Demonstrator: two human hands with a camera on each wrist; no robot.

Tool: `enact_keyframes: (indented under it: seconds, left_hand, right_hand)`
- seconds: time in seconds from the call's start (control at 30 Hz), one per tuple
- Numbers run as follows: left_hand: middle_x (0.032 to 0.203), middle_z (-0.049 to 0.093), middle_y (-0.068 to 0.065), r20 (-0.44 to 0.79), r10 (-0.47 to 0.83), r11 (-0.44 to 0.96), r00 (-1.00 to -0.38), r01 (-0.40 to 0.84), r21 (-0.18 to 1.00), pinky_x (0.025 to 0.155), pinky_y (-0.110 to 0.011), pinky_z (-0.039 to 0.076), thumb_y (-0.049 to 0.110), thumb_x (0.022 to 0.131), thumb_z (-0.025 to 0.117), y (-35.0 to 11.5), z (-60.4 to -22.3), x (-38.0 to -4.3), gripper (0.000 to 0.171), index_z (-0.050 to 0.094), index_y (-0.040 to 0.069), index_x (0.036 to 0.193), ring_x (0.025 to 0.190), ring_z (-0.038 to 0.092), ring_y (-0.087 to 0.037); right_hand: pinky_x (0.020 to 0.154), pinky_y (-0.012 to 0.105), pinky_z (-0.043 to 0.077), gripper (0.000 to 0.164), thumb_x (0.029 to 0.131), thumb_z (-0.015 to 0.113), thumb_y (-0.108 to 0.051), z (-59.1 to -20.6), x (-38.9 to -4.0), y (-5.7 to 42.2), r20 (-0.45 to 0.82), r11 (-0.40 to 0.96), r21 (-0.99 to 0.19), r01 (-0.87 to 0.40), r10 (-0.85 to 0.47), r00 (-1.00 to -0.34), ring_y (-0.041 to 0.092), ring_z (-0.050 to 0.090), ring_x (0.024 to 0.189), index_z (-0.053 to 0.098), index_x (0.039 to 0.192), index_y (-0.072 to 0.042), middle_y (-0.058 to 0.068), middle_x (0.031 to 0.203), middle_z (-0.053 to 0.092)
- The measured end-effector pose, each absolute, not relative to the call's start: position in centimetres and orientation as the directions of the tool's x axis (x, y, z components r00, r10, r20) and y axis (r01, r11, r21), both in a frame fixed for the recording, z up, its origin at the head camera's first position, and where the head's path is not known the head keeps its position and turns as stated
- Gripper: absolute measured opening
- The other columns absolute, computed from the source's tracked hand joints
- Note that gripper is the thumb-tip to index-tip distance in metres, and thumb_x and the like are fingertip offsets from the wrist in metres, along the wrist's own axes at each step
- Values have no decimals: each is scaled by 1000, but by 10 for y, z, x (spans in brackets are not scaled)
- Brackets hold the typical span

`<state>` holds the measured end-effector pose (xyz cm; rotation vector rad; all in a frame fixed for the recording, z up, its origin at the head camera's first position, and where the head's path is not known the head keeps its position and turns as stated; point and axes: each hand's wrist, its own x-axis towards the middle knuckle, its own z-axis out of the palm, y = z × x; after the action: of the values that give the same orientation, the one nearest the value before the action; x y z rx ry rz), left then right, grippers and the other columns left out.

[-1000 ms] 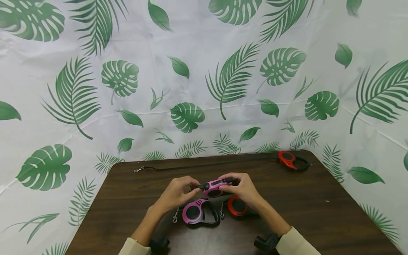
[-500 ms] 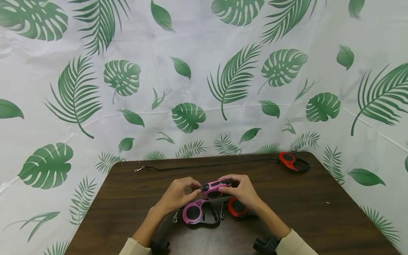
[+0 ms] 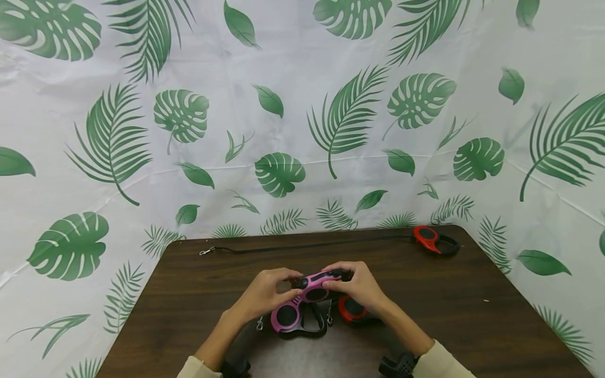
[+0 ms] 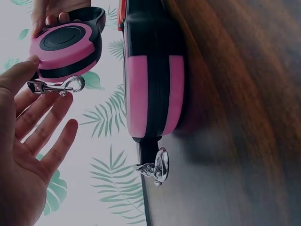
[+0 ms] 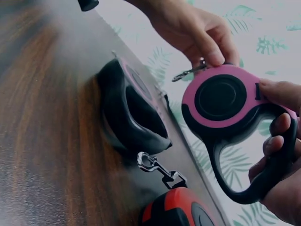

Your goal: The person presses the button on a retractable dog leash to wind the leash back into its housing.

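A pink-and-black retractable dog leash (image 5: 190, 101) is held above the table between both hands. My right hand (image 3: 358, 285) grips its black loop handle, with the thumb on the pink casing by the button. At the opposite end my left hand (image 3: 270, 292) pinches the casing by the strap outlet. Its other fingers extend behind the metal clip (image 4: 56, 86) in the left wrist view. Below lies a second pink leash (image 3: 286, 316), its clip (image 4: 160, 168) at its end. A red leash (image 3: 352, 308) lies beside it, partly hidden by my right hand, its clip (image 5: 157, 167) showing.
Another red leash (image 3: 427, 239) lies at the table's far right corner. Its black strap (image 3: 307, 245) runs along the back edge to a metal clip (image 3: 207, 251) at the far left. A leaf-patterned cloth (image 3: 302, 115) hangs behind the brown table (image 3: 454, 310).
My left hand has moved slightly right, up against the held leash's casing. The held leash has dipped a little and overlaps the lower pink one in the head view.
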<state>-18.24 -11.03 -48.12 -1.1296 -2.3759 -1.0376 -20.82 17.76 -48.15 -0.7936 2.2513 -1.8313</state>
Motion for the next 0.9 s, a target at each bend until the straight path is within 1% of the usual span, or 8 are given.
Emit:
enact_keyframes:
  seconds: [0.1, 0.2, 0.4, 0.5, 0.57, 0.73, 0.83, 0.9]
  left_hand:
    - [110, 78, -3, 509, 554, 429, -658, 750, 503, 84, -39, 63, 18, 93, 84, -110, -479, -178, 33, 74, 6, 122, 96, 73, -11]
    - [112, 77, -4, 476, 570, 419, -670, 735, 532, 87, -34, 62, 19, 94, 83, -111, -476, -175, 34, 73, 6, 124, 98, 73, -10]
    - [112, 78, -5, 378, 597, 386, -708, 666, 639, 87, -27, 60, 20, 97, 79, -115, -470, -163, 32, 71, 6, 125, 99, 73, -8]
    - [109, 78, -2, 325, 608, 384, -724, 627, 678, 86, -26, 60, 20, 99, 78, -119, -469, -157, 29, 71, 8, 124, 97, 72, -5]
    - [106, 77, 1, 299, 612, 396, -732, 611, 686, 83, -24, 60, 21, 99, 78, -121, -468, -152, 28, 71, 10, 123, 92, 69, -2]
    - [97, 75, 3, 265, 631, 401, -729, 599, 693, 68, -22, 56, 23, 99, 77, -130, -467, -141, 27, 71, 10, 122, 77, 60, 2]
    - [98, 75, 2, 251, 652, 392, -716, 601, 697, 70, -23, 58, 23, 100, 76, -135, -468, -133, 26, 71, 8, 121, 81, 63, 2]
    - [101, 77, 0, 236, 667, 386, -707, 599, 702, 75, -24, 60, 23, 101, 75, -138, -468, -128, 26, 70, 7, 121, 88, 66, 1]
  right_hand:
    - [77, 32, 62, 28, 93, 84, -19, -479, -204, 177, 202, 137, -942, -306, -497, -844, 22, 73, 92, 79, 118, -9, 11, 116, 76]
    - [77, 31, 61, 27, 94, 82, -18, -476, -199, 175, 193, 138, -943, -304, -518, -833, 21, 71, 92, 78, 119, -8, 13, 115, 76]
    - [76, 37, 62, 28, 94, 82, -18, -471, -188, 169, 132, 145, -958, -248, -542, -830, 21, 66, 90, 78, 120, -8, 12, 111, 74]
    - [77, 37, 61, 29, 94, 82, -18, -469, -181, 165, 97, 136, -969, -206, -556, -826, 21, 65, 89, 78, 121, -7, 12, 110, 74]
    - [76, 34, 59, 30, 94, 82, -19, -468, -176, 162, 70, 127, -977, -171, -564, -823, 19, 64, 88, 77, 122, -6, 11, 109, 74]
    - [70, 27, 54, 34, 94, 82, -21, -467, -164, 156, 8, 112, -989, -93, -591, -806, 14, 60, 81, 76, 123, -3, 7, 103, 75]
    - [69, 25, 54, 35, 96, 80, -19, -468, -158, 153, -3, 103, -991, -80, -631, -776, 13, 62, 79, 74, 125, 0, 5, 98, 75]
    - [67, 25, 55, 34, 97, 78, -17, -469, -154, 151, 7, 106, -989, -103, -660, -751, 13, 63, 76, 74, 125, 2, 3, 93, 74]
